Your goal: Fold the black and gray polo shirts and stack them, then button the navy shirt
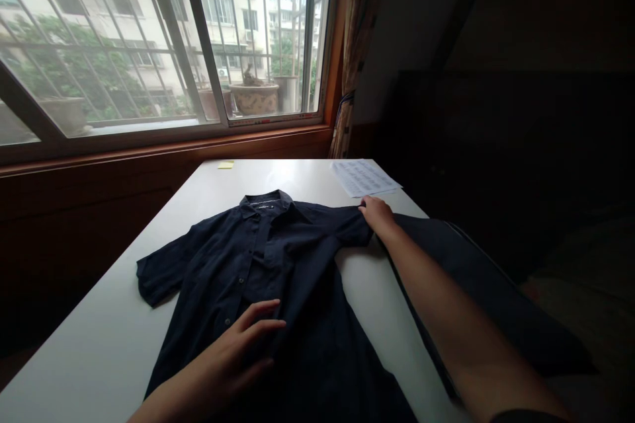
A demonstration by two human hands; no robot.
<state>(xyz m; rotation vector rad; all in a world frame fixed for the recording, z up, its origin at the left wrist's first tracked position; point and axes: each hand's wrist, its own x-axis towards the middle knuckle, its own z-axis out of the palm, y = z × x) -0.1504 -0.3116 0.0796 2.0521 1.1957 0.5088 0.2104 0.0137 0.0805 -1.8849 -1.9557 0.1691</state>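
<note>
A dark navy short-sleeved button shirt [302, 277] lies front up on the white table, its collar toward the window. Pinched at the cuff of the sleeve on the right side is my right hand [377, 215], its arm stretched far forward. Over the lower front of the shirt, right of the button line, is my left hand [248, 344], fingers apart and holding nothing. Whether its fingertips touch the cloth I cannot tell. The sleeve on the left side lies spread on the table.
The white table [99, 324] stands below a barred window [223, 33]. Printed paper sheets [366, 177] lie at its far right corner and a yellow sticky note [225, 164] at the far left. A dark flat item [476, 284] extends along the right edge, partly under my right arm.
</note>
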